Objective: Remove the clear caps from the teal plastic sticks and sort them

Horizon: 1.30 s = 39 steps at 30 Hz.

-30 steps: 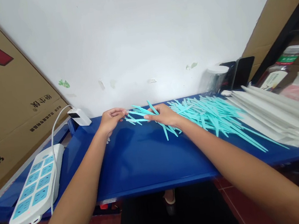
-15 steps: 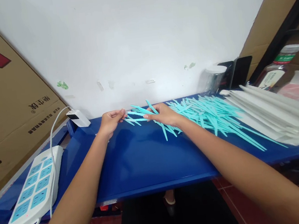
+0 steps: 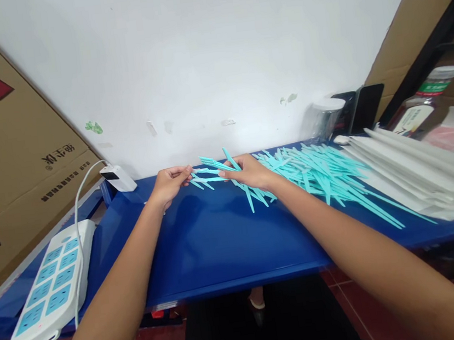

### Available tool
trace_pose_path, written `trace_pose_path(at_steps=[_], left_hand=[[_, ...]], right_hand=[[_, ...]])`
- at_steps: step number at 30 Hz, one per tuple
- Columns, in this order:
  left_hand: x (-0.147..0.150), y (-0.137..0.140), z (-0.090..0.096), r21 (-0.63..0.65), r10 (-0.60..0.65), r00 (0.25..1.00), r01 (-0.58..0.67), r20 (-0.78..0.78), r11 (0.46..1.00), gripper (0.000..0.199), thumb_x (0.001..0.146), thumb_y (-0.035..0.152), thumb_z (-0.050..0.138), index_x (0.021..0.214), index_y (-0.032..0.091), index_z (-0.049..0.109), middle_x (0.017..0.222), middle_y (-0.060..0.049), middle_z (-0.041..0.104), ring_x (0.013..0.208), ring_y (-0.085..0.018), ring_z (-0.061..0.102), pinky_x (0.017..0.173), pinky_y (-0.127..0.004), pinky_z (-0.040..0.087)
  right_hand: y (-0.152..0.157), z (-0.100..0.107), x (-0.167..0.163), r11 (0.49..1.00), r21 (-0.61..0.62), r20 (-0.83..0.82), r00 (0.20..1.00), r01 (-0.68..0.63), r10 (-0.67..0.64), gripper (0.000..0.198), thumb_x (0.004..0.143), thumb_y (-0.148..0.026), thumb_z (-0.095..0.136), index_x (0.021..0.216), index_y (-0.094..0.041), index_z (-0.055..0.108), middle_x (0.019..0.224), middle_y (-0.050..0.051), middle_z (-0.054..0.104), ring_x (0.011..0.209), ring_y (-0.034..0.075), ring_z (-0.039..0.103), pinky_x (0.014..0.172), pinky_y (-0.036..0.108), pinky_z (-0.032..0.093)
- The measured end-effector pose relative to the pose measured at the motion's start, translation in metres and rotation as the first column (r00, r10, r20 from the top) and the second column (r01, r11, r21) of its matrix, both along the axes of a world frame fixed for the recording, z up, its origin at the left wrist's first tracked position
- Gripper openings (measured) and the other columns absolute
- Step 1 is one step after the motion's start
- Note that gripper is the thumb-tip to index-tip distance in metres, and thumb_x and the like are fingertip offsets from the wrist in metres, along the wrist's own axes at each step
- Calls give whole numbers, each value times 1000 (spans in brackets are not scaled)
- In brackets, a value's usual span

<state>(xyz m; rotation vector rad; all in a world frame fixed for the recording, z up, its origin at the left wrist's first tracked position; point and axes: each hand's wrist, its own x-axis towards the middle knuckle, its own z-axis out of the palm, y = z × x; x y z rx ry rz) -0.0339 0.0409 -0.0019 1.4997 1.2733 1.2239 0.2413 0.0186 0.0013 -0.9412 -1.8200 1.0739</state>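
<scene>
My right hand (image 3: 251,172) is closed around several thin turquoise sticks (image 3: 211,163), which fan out to the left and upward past its thumb. Facing it, my left hand (image 3: 170,184) has thumb and fingers pinched together at the left ends of some of these turquoise pieces. What exactly lies between those fingertips is too small to make out. A few more sticks rest on the blue table (image 3: 227,241) under and between the hands. Just right of my right hand spreads a loose pile of the same tapered turquoise sticks (image 3: 314,173), pointing in many directions.
A white power strip (image 3: 54,282) and a small white device (image 3: 118,178) with a cable stand at left, beside a large cardboard box (image 3: 23,162). Right of the pile lie white bags (image 3: 418,174), a lidded clear jar (image 3: 324,119) and a bottle (image 3: 418,108). A white wall rises behind.
The sticks in my right hand have shifted slightly, their left ends now sitting a little higher and closer together. Both hands stay in nearly the same place.
</scene>
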Motion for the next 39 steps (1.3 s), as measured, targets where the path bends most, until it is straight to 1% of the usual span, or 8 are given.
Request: trace_pose_path(at_steps=[9,13,15,17,22,26,31,39], left_hand=[[17,-5,-1,12,-58,997,59,-44,998,54,64,66,87,84,16,80,79,-7,75,73,-20,65,68,-30,50],[-17,1,14,40,-97,968,109,-233,993,61,75,72,74,99,17,82,93,-12,79,82,-25,70,72,-33,54],[-46,5,21,107,36,883,16,-469,994,56,76,70,73,96,19,82,85,-11,78,76,-25,70,68,-33,52],[-75,8,24,183,197,692,-94,-695,979,44,68,63,80,83,22,82,74,-8,76,68,-25,66,62,-32,47],[-100,11,19,-76,20,553,-149,-833,986,36,58,59,84,68,25,78,68,-7,75,61,-26,66,55,-32,43],[-92,13,14,-200,-90,587,-126,-805,972,39,51,59,89,62,24,75,69,-10,76,62,-26,68,53,-31,44],[-75,15,8,-160,-124,712,16,-691,987,42,56,62,88,62,22,73,62,-9,73,51,-21,62,48,-28,41],[-21,-2,17,154,-33,982,63,-188,986,62,80,63,78,119,14,74,97,-15,81,91,-27,75,77,-34,57]], right_hand=[[-2,-3,-7,1000,-27,-47,999,17,-18,47,78,-61,75,84,-15,70,75,2,65,63,13,51,59,26,35],[1,-7,-8,996,-83,-26,1000,-20,18,45,83,-61,71,90,-17,68,76,1,63,59,12,46,54,25,33],[0,-6,-8,990,-126,-36,998,-55,51,43,85,-60,70,93,-18,67,69,-2,54,55,10,40,50,25,29],[-1,-5,-8,980,-177,-79,994,-93,80,43,87,-59,69,99,-18,66,64,-6,42,52,10,34,48,24,25],[0,-4,-6,976,-188,-105,990,-115,96,44,90,-63,66,99,-20,62,61,-8,31,50,9,27,48,24,21],[2,-6,-6,986,-144,-68,995,-86,77,47,90,-66,64,89,-20,60,62,-7,33,53,10,27,49,24,22],[0,-6,-6,994,-109,-12,1000,-28,27,49,89,-68,63,85,-19,58,64,-5,36,56,10,29,52,24,25],[-2,0,-4,990,-134,17,999,-44,47,49,90,-66,62,85,-18,59,64,-6,34,55,10,27,51,24,23]])
